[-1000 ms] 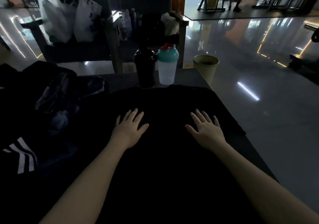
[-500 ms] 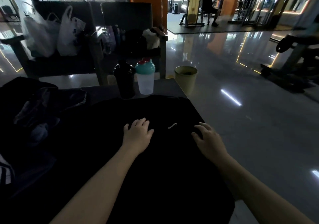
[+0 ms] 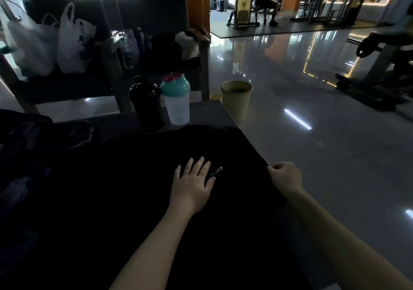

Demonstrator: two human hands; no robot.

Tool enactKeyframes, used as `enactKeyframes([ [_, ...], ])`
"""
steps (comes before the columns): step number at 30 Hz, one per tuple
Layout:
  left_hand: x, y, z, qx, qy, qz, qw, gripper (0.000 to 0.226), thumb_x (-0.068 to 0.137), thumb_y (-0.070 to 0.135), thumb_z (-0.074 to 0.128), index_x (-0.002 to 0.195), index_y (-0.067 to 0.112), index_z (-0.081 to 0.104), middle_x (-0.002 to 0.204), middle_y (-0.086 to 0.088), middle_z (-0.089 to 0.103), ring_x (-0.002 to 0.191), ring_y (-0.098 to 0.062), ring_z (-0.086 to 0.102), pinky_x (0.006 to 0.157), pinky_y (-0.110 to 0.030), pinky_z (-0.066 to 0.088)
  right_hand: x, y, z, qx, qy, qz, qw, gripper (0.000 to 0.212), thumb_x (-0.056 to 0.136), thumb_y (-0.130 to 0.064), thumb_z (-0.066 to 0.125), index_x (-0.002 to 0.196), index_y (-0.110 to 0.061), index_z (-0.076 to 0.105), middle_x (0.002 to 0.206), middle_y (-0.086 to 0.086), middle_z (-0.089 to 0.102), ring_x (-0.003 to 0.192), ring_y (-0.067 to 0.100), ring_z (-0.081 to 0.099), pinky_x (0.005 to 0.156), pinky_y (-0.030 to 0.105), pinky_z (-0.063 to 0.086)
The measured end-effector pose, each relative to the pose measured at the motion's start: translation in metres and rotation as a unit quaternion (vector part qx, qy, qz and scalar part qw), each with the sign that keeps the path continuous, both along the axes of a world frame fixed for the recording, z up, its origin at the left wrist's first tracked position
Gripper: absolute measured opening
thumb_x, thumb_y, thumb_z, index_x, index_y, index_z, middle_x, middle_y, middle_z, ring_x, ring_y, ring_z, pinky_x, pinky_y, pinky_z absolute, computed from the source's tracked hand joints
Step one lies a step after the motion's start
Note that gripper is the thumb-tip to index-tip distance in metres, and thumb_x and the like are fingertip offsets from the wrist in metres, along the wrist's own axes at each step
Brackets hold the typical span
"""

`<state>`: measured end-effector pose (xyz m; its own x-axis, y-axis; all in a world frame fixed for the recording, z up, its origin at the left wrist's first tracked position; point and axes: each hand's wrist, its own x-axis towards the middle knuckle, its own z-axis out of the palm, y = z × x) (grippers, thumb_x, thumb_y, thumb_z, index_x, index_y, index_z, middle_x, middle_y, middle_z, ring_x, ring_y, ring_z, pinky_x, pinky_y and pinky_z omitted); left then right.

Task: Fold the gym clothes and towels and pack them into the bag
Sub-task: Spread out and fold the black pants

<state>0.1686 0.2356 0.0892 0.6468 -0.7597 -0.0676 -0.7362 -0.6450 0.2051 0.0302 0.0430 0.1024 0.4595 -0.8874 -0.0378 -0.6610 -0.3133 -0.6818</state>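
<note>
Edge of black shirt (image 3: 138, 200) pinched by right hand (image 3: 286, 178), left hand (image 3: 192, 187) flat on it.

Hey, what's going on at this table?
A person is working on a black shirt spread over the table. The left hand lies flat on it beside a small white logo, while the right hand grips its right edge. A black bottle and a teal-lidded shaker stand behind; dark clothes lie heaped at left.

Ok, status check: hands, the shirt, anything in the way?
Left hand flat on black shirt. Right hand pinches its right edge. Black bottle and teal-lidded shaker stand at its far edge.
</note>
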Motion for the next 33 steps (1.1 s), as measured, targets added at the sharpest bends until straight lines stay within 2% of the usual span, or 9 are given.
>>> enactKeyframes([
  [5,0.000,0.002,-0.001,-0.019,-0.003,0.002,1.000,0.052,0.101,0.046,0.019,0.151,0.032,0.012,0.160,0.013,0.003,0.147,-0.011,-0.005,0.118,-0.038,-0.003,0.009,0.023,0.004,-0.224,-0.129,0.129,0.957,0.011,0.081,-0.005,0.061,0.077,-0.003,0.071,0.083,0.014,0.069,0.077,0.029,0.065,0.065,0.031,0.049],
  [9,0.005,-0.001,0.005,-0.083,0.083,0.025,0.993,0.046,0.103,0.038,0.023,0.147,0.030,0.030,0.157,0.014,0.016,0.145,-0.007,0.005,0.118,-0.035,-0.001,0.002,0.048,-0.012,-0.350,-0.030,0.361,0.864,0.030,0.082,-0.027,0.048,0.067,-0.012,0.069,0.090,0.001,0.067,0.086,0.020,0.064,0.061,0.027,0.055],
  [13,0.017,-0.006,0.019,-0.147,0.132,0.071,0.978,0.041,0.102,0.034,0.030,0.134,0.021,0.052,0.148,0.009,0.039,0.139,-0.008,0.026,0.115,-0.033,0.015,-0.003,0.048,-0.008,-0.297,-0.079,0.250,0.918,0.034,0.089,-0.033,0.054,0.067,-0.011,0.069,0.079,0.000,0.066,0.081,0.021,0.061,0.064,0.028,0.049],
  [15,0.019,-0.006,0.019,-0.126,0.103,0.061,0.985,0.040,0.101,0.035,0.033,0.133,0.022,0.052,0.146,0.011,0.040,0.138,-0.008,0.027,0.113,-0.033,0.017,0.004,0.047,-0.001,-0.217,-0.093,0.125,0.964,0.021,0.088,-0.027,0.063,0.093,-0.007,0.067,0.096,0.008,0.061,0.092,0.028,0.059,0.069,0.030,0.043],
  [18,0.013,-0.003,0.012,-0.128,0.072,0.049,0.988,0.039,0.099,0.034,0.039,0.136,0.024,0.047,0.148,0.012,0.037,0.140,-0.007,0.022,0.113,-0.032,0.014,0.014,0.043,0.007,-0.100,0.026,0.045,0.994,0.053,0.084,-0.040,0.065,0.120,-0.003,0.053,0.119,0.016,0.050,0.114,0.032,0.048,0.085,0.036,0.042],
  [23,0.014,-0.002,0.005,-0.138,0.069,0.050,0.987,0.040,0.098,0.033,0.042,0.138,0.025,0.046,0.149,0.013,0.034,0.141,-0.005,0.019,0.113,-0.030,0.012,0.026,0.052,0.004,-0.127,0.071,0.042,0.989,0.029,0.085,-0.035,0.059,0.099,-0.011,0.066,0.106,0.011,0.058,0.105,0.030,0.051,0.082,0.036,0.040],
  [27,0.024,-0.004,0.001,-0.187,0.102,0.061,0.975,0.034,0.098,0.027,0.045,0.129,0.021,0.058,0.142,0.009,0.046,0.136,-0.009,0.033,0.114,-0.034,0.022,0.032,0.053,0.017,-0.156,-0.068,0.030,0.985,0.009,0.084,-0.019,0.059,0.085,-0.011,0.061,0.084,0.010,0.066,0.080,0.032,0.061,0.065,0.032,0.038],
  [30,0.028,-0.003,0.011,-0.299,0.311,0.134,0.892,0.028,0.100,0.025,0.043,0.111,0.017,0.068,0.126,-0.004,0.061,0.124,-0.020,0.051,0.108,-0.034,0.035,0.037,0.065,0.031,-0.294,-0.139,0.155,0.933,0.005,0.080,-0.014,0.061,0.078,-0.009,0.061,0.069,0.006,0.065,0.061,0.028,0.061,0.056,0.028,0.039],
  [33,0.030,0.003,0.025,-0.365,0.493,0.195,0.765,0.047,0.102,0.044,0.029,0.096,0.017,0.067,0.109,-0.011,0.066,0.105,-0.025,0.061,0.095,-0.035,0.046,0.033,0.075,0.014,-0.355,0.011,0.347,0.868,0.027,0.076,-0.030,0.043,0.080,-0.019,0.067,0.074,-0.002,0.068,0.069,0.022,0.067,0.061,0.031,0.049],
])
